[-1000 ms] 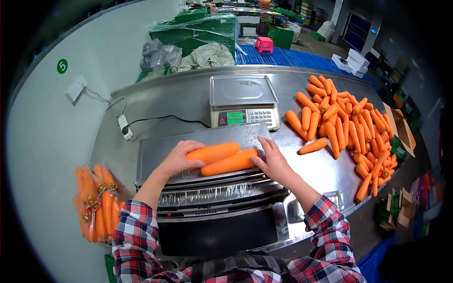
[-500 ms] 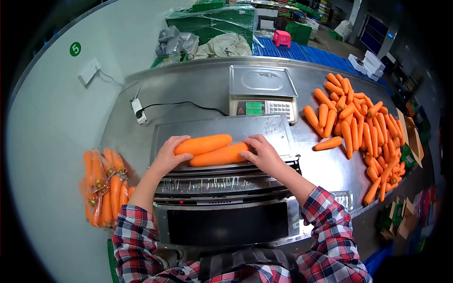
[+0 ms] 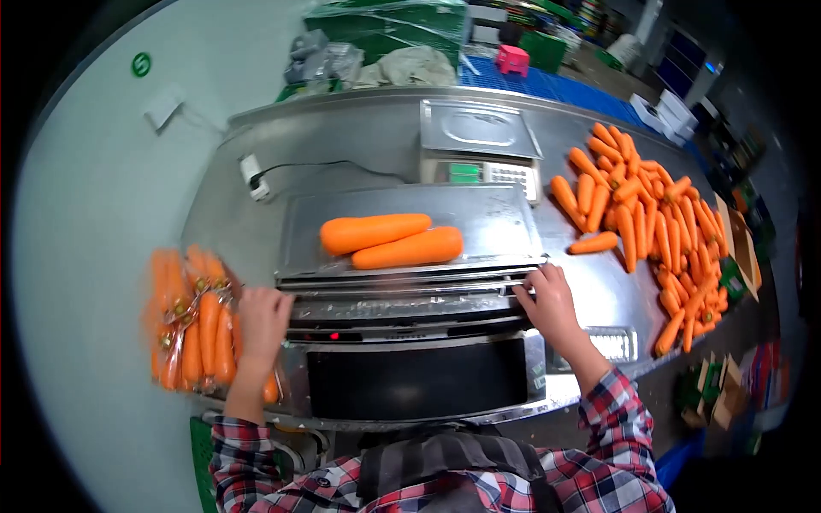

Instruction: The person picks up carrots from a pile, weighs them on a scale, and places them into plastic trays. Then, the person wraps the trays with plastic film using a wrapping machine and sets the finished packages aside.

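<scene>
Two large carrots (image 3: 408, 248) lie side by side on the flat metal plate (image 3: 487, 205) of a film-wrapping machine (image 3: 415, 385). My left hand (image 3: 263, 321), a little blurred, is at the left end of the machine's metal bars, fingers curled in a pinch. At the right end my right hand (image 3: 549, 301) is closed too, thumb and fingertips together. Between them, clear plastic film (image 3: 410, 305) glints along the bars, and its edges appear to be in my fingers. Neither hand touches the carrots.
A large pile of loose carrots (image 3: 658, 222) covers the right of the steel table (image 3: 359, 128). Film-wrapped carrots (image 3: 195, 329) lie at the left by the wall. Behind the plate stand a weighing scale (image 3: 479, 141) and a power strip (image 3: 255, 177) with a black cable.
Both hands have let go of the two carrots, which now lie on the plate. The hands have moved towards me and apart, to the ends of the machine's bars.
</scene>
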{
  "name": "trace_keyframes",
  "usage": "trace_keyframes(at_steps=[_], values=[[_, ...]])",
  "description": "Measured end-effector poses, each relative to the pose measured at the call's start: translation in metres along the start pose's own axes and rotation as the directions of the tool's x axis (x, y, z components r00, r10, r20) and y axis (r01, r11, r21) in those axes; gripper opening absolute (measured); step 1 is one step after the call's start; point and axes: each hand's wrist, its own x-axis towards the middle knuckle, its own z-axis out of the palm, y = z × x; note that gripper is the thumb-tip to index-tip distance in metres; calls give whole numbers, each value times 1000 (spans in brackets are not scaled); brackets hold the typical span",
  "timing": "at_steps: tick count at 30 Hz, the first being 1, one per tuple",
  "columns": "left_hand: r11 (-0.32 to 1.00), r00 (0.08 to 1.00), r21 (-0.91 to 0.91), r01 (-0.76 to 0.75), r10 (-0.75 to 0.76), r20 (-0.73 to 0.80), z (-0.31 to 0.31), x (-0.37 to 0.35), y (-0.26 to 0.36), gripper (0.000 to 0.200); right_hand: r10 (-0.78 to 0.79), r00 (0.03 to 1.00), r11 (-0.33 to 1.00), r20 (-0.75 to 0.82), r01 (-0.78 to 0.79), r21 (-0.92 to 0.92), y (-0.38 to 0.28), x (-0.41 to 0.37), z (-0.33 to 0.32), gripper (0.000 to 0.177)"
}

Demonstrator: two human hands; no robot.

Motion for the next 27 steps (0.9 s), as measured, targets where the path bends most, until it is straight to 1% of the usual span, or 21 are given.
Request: trace_keyframes(at_steps=[2, 4, 6, 8, 9, 10, 11, 12, 13, 14, 15, 16, 18, 19, 20, 21, 22, 24, 25, 26, 27], values=[[982, 992, 172, -80, 96, -85, -10, -10, 27, 25, 35, 999, 980, 41, -26, -200, -19, -5, 1, 25], [988, 981, 143, -61, 86, -172, -6, -9, 37, 27, 12, 999, 970, 47, -1, -244, -26, -6, 12, 28], [1000, 996, -3, 24, -24, -84, 6, -8, 41, 25, -30, 1000, 988, -7, 28, -152, -32, -1, 19, 24], [994, 995, -112, -5, -7, -101, 21, -4, 37, 21, -4, 1000, 998, 11, 3, 65, -34, 5, 25, 13], [986, 994, -165, -24, 7, -107, 26, -3, 34, 19, -8, 1000, 994, 20, 6, 114, -32, 7, 28, 11], [942, 991, -316, 116, -131, -27, 25, -1, 34, 19, -11, 999, 987, 31, 6, 163, -30, 8, 31, 10], [857, 965, -446, 257, -253, 69, 22, 2, 34, 18, 58, 994, 980, 88, -74, 185, -28, 9, 27, 13], [737, 919, -553, 389, -352, 177, 19, 8, 32, 18, 203, 946, 932, 254, -266, 247, -22, 12, 22, 17], [288, 841, -810, 511, -363, 402, 15, 12, 25, 18, 297, 878, 744, 375, -459, 485, -21, 14, 11, 17], [86, 808, -838, 539, -336, 485, -7, 19, 29, 20, 328, 791, 464, 517, -612, 641, -22, 18, -4, 18], [-70, 810, -845, 530, -253, 529, -19, 26, 27, 22, 260, 770, 307, 583, -638, 706, -25, 22, -17, 16], [-225, 815, -826, 517, -166, 555, -29, 33, 24, 25, 264, 745, 105, 613, -654, 749, -28, 29, -23, 18], [-442, 847, -798, 409, -142, 513, -47, 59, 24, 27, 155, 873, -248, 462, -418, 874, -17, 51, -28, 18], [-545, 862, -762, 350, -132, 490, -55, 73, 27, 28, 253, 868, -410, 427, -304, 860, -28, 69, -37, 20], [-610, 879, -745, 271, -158, 449, -65, 90, 30, 28, 351, 844, -546, 405, -167, 821, -41, 89, -49, 24], [-669, 893, -719, 191, -186, 410, -74, 104, 35, 28, 414, 837, -568, 358, -70, 820, -53, 106, -57, 24], [-638, 907, -757, 142, -222, 358, -85, 113, 44, 28, 476, 822, -582, 313, 27, 813, -60, 119, -61, 24], [-567, 924, -822, 48, -288, 252, -100, 123, 56, 27, 204, 965, -477, 167, -51, 877, -50, 123, -62, 24], [-433, 980, -900, 41, -158, 121, -96, 116, 45, 22, 53, 994, -418, 101, -70, 906, -46, 122, -62, 23], [-310, 974, -950, 26, -204, 93, -96, 104, 40, 20, 41, 993, -164, 107, -99, 982, -54, 115, -71, 23], [-179, 968, -984, 14, -244, 58, -98, 91, 39, 18, 89, 993, 6, 81, -82, 997, -54, 106, -78, 21]])
